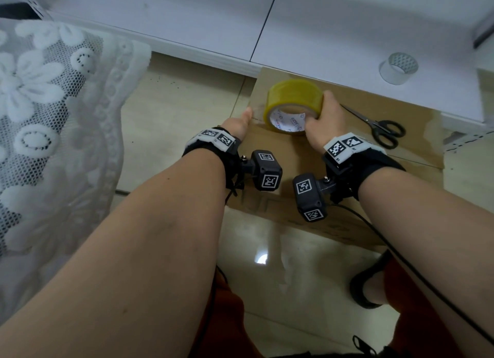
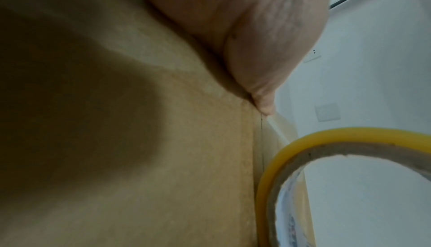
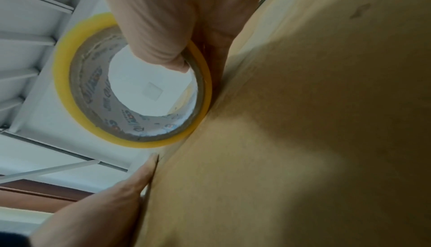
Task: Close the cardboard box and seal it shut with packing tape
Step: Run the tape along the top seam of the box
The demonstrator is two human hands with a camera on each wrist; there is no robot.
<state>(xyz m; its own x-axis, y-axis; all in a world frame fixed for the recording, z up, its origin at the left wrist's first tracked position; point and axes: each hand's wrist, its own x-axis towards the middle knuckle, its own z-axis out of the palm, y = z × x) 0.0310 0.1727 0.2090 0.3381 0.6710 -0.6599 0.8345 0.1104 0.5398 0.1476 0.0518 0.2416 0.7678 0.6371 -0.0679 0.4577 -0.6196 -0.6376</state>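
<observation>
The closed cardboard box [image 1: 294, 154] lies on the floor, its top seam running left to right. A yellow packing tape roll [image 1: 291, 101] stands on edge over the seam near the box's left end. My right hand [image 1: 324, 114] grips the roll, thumb inside the core and fingers round the outside; the right wrist view shows the thumb [image 3: 158, 29] in the tape roll [image 3: 63, 77]. My left hand [image 1: 239, 123] rests at the box's left edge, thumb pressing a short clear tape strip [image 2: 278, 131] onto the box [image 2: 163, 140]. Its other fingers are hidden.
Black scissors [image 1: 379, 127] lie on the box top to the right of the roll. A white tape roll [image 1: 399, 68] sits on the white shelf behind. White lace fabric [image 1: 53, 117] hangs at the left. Tiled floor surrounds the box; my foot [image 1: 371, 285] is near its front.
</observation>
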